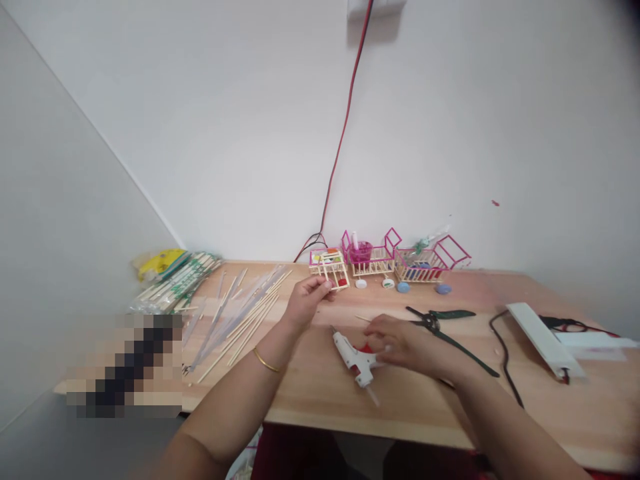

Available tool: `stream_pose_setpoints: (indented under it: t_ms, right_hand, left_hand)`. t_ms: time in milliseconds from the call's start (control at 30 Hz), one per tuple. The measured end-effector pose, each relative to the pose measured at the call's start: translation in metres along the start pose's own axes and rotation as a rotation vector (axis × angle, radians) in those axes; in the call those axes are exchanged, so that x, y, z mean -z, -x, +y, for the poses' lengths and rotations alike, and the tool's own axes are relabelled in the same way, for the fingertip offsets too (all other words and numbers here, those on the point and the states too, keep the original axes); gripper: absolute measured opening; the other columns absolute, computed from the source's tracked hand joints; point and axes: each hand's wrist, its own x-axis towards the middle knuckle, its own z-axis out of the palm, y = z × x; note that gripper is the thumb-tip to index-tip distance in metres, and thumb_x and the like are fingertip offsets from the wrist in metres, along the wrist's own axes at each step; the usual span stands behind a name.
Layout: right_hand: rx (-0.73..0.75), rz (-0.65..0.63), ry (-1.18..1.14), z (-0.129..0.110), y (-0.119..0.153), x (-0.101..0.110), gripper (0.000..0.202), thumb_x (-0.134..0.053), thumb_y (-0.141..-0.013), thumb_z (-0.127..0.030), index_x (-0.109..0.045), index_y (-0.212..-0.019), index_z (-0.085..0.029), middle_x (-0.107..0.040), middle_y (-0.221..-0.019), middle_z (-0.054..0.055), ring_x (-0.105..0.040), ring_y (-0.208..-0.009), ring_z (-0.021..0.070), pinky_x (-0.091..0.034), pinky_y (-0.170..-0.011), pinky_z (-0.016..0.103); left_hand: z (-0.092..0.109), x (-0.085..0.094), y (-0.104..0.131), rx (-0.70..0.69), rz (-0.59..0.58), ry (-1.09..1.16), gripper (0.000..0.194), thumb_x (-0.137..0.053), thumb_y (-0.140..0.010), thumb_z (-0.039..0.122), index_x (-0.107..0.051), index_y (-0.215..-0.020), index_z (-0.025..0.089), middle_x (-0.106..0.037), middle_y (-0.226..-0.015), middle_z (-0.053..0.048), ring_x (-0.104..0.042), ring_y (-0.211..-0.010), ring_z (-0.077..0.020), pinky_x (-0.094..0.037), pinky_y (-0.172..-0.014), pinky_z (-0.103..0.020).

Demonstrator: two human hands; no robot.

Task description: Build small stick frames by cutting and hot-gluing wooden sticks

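My left hand (pixel 307 303) pinches a small frame of pale wooden sticks (pixel 325 268), held up in front of a stick basket by the wall. To the right, my right hand (pixel 403 343) is palm down with curled fingers, and a short thin wooden stick (pixel 362 319) juts out from its fingertips. Just left of that hand, a white glue gun (pixel 354 357) with a red trigger lies on the table, its nozzle pointing away from me. My right fingers are close to its body; whether they touch it is hard to tell.
Two pink-and-wood mini carts (pixel 373 263) (pixel 420 270) with bottle-cap wheels stand by the wall. Dark-handled pliers (pixel 433 323), a white power strip (pixel 545 340) and scissors (pixel 565 325) lie right. Loose sticks (pixel 250 313) and a stick packet (pixel 175 280) lie left on the wooden table (pixel 310 393).
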Motion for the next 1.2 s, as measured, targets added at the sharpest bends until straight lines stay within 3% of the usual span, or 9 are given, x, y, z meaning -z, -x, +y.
stream_pose_setpoints:
  t_ms: [100, 300, 400, 500, 567, 667, 733, 900, 1200]
  right_hand:
    - [-0.127, 0.185, 0.198, 0.011, -0.014, 0.008, 0.017, -0.050, -0.078, -0.023, -0.064, -0.088, -0.019, -0.063, -0.090, 0.006, -0.057, -0.078, 0.0174, -0.040, -0.071, 0.028]
    - [-0.194, 0.181, 0.403, 0.028, -0.046, -0.010, 0.010, -0.053, -0.073, -0.019, -0.062, -0.070, -0.017, -0.063, -0.074, 0.006, -0.054, -0.063, 0.0152, -0.030, -0.056, 0.025]
    - [-0.159, 0.182, 0.425, 0.034, -0.051, -0.018, 0.012, -0.051, -0.075, -0.016, -0.060, -0.067, -0.016, -0.063, -0.071, 0.005, -0.054, -0.063, 0.0142, -0.030, -0.056, 0.024]
    - [-0.131, 0.221, 0.444, 0.040, -0.048, -0.012, 0.015, -0.047, -0.080, -0.018, -0.059, -0.071, -0.017, -0.062, -0.075, 0.006, -0.054, -0.066, 0.0153, -0.032, -0.060, 0.025]
    - [-0.098, 0.368, 0.437, 0.040, -0.044, -0.001, 0.017, -0.044, -0.085, -0.021, -0.058, -0.076, -0.017, -0.060, -0.077, 0.006, -0.053, -0.069, 0.0166, -0.033, -0.062, 0.026]
    - [0.090, 0.741, 0.394, 0.030, -0.038, 0.013, 0.015, -0.046, -0.088, -0.027, -0.057, -0.083, -0.017, -0.059, -0.078, 0.006, -0.052, -0.074, 0.0183, -0.036, -0.067, 0.028]
    - [0.210, 0.841, 0.406, 0.016, -0.035, 0.015, 0.012, -0.049, -0.087, -0.026, -0.058, -0.085, -0.019, -0.059, -0.078, 0.005, -0.052, -0.077, 0.0186, -0.036, -0.071, 0.030]
    - [0.308, 0.776, 0.478, -0.012, -0.036, 0.007, 0.012, -0.051, -0.087, -0.023, -0.061, -0.085, -0.019, -0.060, -0.078, 0.004, -0.052, -0.080, 0.0185, -0.033, -0.075, 0.032]
    - [0.263, 0.744, 0.571, -0.021, -0.037, 0.007, 0.020, -0.046, -0.089, -0.026, -0.063, -0.079, -0.019, -0.058, -0.074, 0.005, -0.049, -0.077, 0.0180, -0.028, -0.072, 0.032]
  left_hand:
    - [0.000, -0.002, 0.001, 0.009, -0.015, -0.016, 0.024, -0.065, -0.072, 0.035, -0.062, -0.073, 0.011, -0.060, -0.067, -0.001, -0.054, -0.062, -0.0090, -0.045, -0.064, -0.023]
    - [0.004, -0.006, 0.003, -0.002, -0.032, -0.091, 0.026, -0.065, -0.072, 0.037, -0.062, -0.071, 0.011, -0.059, -0.063, -0.001, -0.053, -0.060, -0.0095, -0.043, -0.063, -0.023]
    - [0.007, -0.006, 0.004, -0.023, -0.042, -0.126, 0.027, -0.064, -0.073, 0.038, -0.061, -0.069, 0.011, -0.059, -0.062, -0.001, -0.053, -0.060, -0.0097, -0.042, -0.063, -0.022]
    - [0.007, -0.005, 0.005, -0.029, -0.050, -0.190, 0.028, -0.062, -0.074, 0.039, -0.061, -0.068, 0.012, -0.059, -0.063, -0.001, -0.052, -0.062, -0.0102, -0.041, -0.065, -0.022]
    - [0.007, -0.005, 0.005, -0.036, -0.071, -0.248, 0.028, -0.060, -0.075, 0.039, -0.061, -0.069, 0.012, -0.058, -0.063, -0.001, -0.051, -0.062, -0.0105, -0.039, -0.064, -0.022]
    - [0.005, -0.006, 0.008, -0.062, -0.117, -0.331, 0.028, -0.059, -0.077, 0.039, -0.061, -0.070, 0.012, -0.057, -0.064, -0.001, -0.050, -0.064, -0.0107, -0.038, -0.064, -0.022]
    - [0.005, -0.008, 0.009, -0.090, -0.149, -0.378, 0.027, -0.058, -0.078, 0.038, -0.061, -0.071, 0.012, -0.056, -0.066, -0.001, -0.050, -0.065, -0.0106, -0.038, -0.064, -0.022]
    - [0.004, -0.012, 0.012, -0.128, -0.193, -0.445, 0.027, -0.055, -0.080, 0.037, -0.061, -0.074, 0.012, -0.055, -0.068, -0.002, -0.047, -0.065, -0.0102, -0.037, -0.062, -0.022]
    - [0.010, -0.016, 0.014, -0.242, -0.275, -0.570, 0.025, -0.050, -0.083, 0.034, -0.061, -0.075, 0.013, -0.058, -0.074, -0.004, -0.051, -0.070, -0.0125, -0.038, -0.066, -0.023]
